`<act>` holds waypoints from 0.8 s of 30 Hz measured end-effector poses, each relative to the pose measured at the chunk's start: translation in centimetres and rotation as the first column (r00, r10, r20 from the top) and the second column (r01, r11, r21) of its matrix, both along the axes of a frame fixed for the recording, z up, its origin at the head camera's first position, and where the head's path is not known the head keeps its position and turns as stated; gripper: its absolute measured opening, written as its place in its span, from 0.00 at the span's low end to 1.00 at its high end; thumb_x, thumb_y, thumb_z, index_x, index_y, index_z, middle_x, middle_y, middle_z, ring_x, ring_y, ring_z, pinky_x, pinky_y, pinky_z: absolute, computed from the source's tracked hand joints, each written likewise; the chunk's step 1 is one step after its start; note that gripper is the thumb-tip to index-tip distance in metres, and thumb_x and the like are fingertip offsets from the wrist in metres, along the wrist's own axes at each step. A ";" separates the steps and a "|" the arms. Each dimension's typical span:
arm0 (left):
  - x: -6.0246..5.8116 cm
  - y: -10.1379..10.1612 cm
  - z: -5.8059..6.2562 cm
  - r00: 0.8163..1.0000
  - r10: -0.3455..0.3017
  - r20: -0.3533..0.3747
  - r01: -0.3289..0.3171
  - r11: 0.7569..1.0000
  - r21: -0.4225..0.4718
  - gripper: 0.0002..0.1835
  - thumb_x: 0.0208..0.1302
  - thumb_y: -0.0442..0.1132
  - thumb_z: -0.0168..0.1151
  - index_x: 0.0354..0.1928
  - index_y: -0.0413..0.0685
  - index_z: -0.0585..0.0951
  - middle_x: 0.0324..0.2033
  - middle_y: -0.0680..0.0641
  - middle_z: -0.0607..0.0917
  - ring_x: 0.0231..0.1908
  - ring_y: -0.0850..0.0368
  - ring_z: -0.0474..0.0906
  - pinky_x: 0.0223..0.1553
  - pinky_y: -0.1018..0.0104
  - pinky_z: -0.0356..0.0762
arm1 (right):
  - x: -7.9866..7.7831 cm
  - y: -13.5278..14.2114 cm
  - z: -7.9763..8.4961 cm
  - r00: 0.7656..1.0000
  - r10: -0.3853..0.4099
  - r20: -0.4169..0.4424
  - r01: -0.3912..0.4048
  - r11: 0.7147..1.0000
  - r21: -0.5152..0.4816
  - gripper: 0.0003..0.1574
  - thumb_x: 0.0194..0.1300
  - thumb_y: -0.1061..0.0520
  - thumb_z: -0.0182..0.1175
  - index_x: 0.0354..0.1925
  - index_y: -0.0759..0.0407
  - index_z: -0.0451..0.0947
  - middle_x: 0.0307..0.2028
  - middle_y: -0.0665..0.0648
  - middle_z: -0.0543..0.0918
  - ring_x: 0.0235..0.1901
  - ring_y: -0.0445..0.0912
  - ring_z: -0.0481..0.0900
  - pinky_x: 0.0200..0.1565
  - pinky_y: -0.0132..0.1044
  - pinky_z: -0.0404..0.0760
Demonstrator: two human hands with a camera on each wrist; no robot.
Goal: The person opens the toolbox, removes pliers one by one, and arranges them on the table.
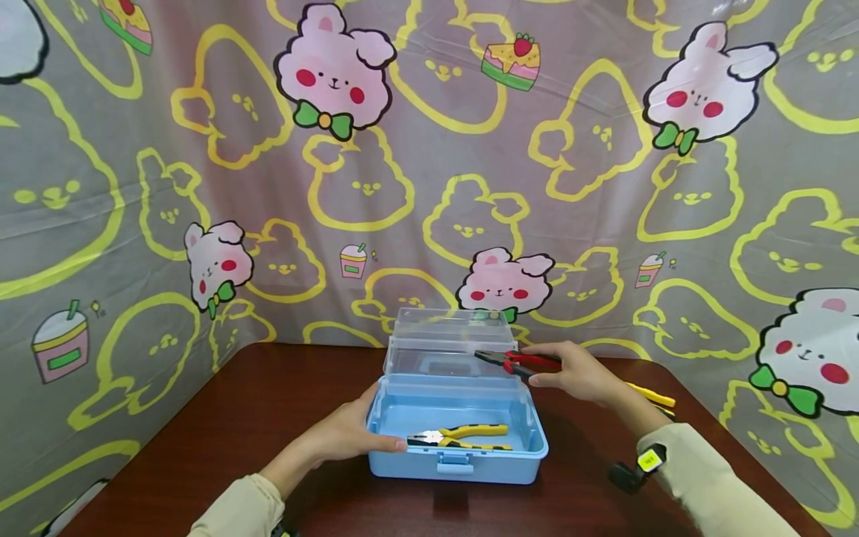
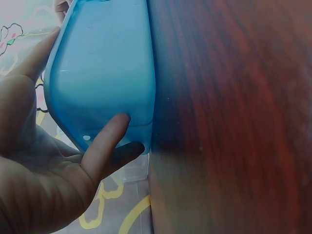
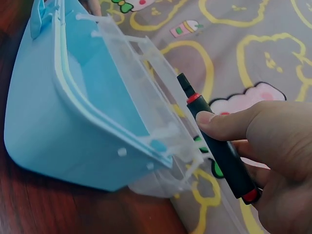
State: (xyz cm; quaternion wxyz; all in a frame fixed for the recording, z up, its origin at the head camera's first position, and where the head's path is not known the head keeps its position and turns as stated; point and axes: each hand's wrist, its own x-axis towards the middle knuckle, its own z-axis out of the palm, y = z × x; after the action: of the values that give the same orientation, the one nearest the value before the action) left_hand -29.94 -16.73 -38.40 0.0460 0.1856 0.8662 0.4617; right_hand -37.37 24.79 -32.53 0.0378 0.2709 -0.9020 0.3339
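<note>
A light blue toolbox (image 1: 403, 467) stands on the table with its clear lid (image 1: 436, 356) raised at the back. My left hand (image 1: 338, 434) grips its left side, thumb over the front rim and fingers (image 2: 105, 144) against the outer wall. My right hand (image 1: 582, 373) holds pliers with red and black handles (image 1: 526, 361) above the box's back right corner. Their dark jaws point left, in front of the lid; the right wrist view shows the thumb along one black handle (image 3: 222, 151). Inside the box lie yellow-and-black pliers (image 1: 473, 431), with another yellow-and-black handle (image 1: 479, 447) partly hidden by the front rim.
Yellow tool handles (image 1: 651, 394) lie on the table at the right, partly hidden behind my right forearm. The dark reddish wooden table (image 1: 282, 395) reaches back to a patterned curtain (image 1: 403, 186), which also hangs along both sides. A latch (image 1: 455, 467) sits on the box front.
</note>
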 end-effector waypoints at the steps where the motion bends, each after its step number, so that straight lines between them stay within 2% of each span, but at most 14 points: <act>1: 0.0 0.0 0.0 1.000 0.001 0.000 -0.001 1.000 0.000 0.65 0.53 0.55 0.81 0.83 0.50 0.47 0.68 0.38 0.72 0.59 0.43 0.75 0.59 0.38 0.71 | 0.1 0.4 -0.1 1.000 -0.008 0.001 0.008 1.000 -0.003 0.32 0.65 0.57 0.74 0.65 0.62 0.79 0.44 0.56 0.84 0.37 0.52 0.78 0.36 0.46 0.79; 8: 0.0 0.0 0.0 1.000 0.013 0.005 -0.012 1.000 -0.013 0.66 0.52 0.56 0.82 0.83 0.50 0.48 0.68 0.38 0.72 0.58 0.43 0.75 0.58 0.38 0.72 | 0.4 2.9 -0.6 0.998 -0.060 -0.022 0.060 0.998 0.001 0.33 0.64 0.56 0.75 0.64 0.62 0.80 0.42 0.54 0.83 0.39 0.52 0.77 0.37 0.46 0.78; 13: -0.1 0.1 0.0 1.000 0.014 0.011 -0.014 1.000 -0.016 0.66 0.52 0.56 0.82 0.83 0.49 0.48 0.69 0.38 0.72 0.58 0.43 0.75 0.58 0.37 0.72 | 0.6 4.8 -1.2 0.995 -0.088 -0.051 0.088 0.996 0.000 0.34 0.64 0.54 0.75 0.65 0.63 0.79 0.48 0.57 0.82 0.42 0.52 0.78 0.41 0.45 0.80; 18: 0.0 0.1 -0.1 1.000 0.011 0.007 -0.011 1.000 -0.017 0.66 0.53 0.56 0.82 0.83 0.49 0.48 0.69 0.38 0.71 0.59 0.43 0.74 0.58 0.37 0.72 | 0.9 6.6 -2.0 0.991 -0.128 -0.043 0.128 0.992 -0.014 0.36 0.64 0.51 0.75 0.66 0.63 0.78 0.55 0.64 0.81 0.48 0.57 0.77 0.46 0.48 0.79; 24: 0.0 0.1 0.0 1.000 0.020 0.012 -0.020 0.999 -0.025 0.66 0.53 0.57 0.81 0.83 0.49 0.47 0.70 0.37 0.70 0.59 0.43 0.74 0.59 0.36 0.71 | 1.3 8.7 -3.0 0.984 -0.176 -0.017 0.175 0.984 -0.031 0.36 0.63 0.52 0.75 0.65 0.64 0.78 0.53 0.62 0.82 0.43 0.54 0.77 0.40 0.44 0.79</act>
State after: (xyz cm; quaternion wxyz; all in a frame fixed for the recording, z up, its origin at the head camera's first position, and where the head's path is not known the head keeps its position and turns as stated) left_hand -29.98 -16.63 -38.44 0.0491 0.1734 0.8735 0.4523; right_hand -36.05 33.46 -35.50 0.0798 0.1931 -0.9170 0.3397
